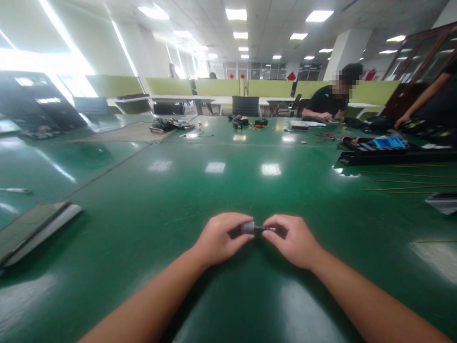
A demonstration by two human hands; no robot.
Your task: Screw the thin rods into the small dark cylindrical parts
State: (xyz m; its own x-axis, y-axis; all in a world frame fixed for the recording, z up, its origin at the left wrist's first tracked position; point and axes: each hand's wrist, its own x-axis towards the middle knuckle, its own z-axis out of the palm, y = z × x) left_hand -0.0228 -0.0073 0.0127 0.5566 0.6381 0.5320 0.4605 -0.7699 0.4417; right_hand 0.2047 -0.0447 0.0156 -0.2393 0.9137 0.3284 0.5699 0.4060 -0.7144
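Note:
Just above the green table, my left hand pinches a small grey metal cylinder between thumb and fingers. A thin dark shaft runs out of the cylinder's right end. My right hand grips the far end of this shaft, thumb below and fingers above. Cylinder and shaft lie level in one line between the hands, and I cannot make out whether they are one piece. The fingers cover both outer ends.
The green tabletop is glossy. A flat panel lies at left. Thin rods and a black tray with a blue item are at right. Electronic parts lie farther back. A person sits across the table; another person's arm reaches in at right.

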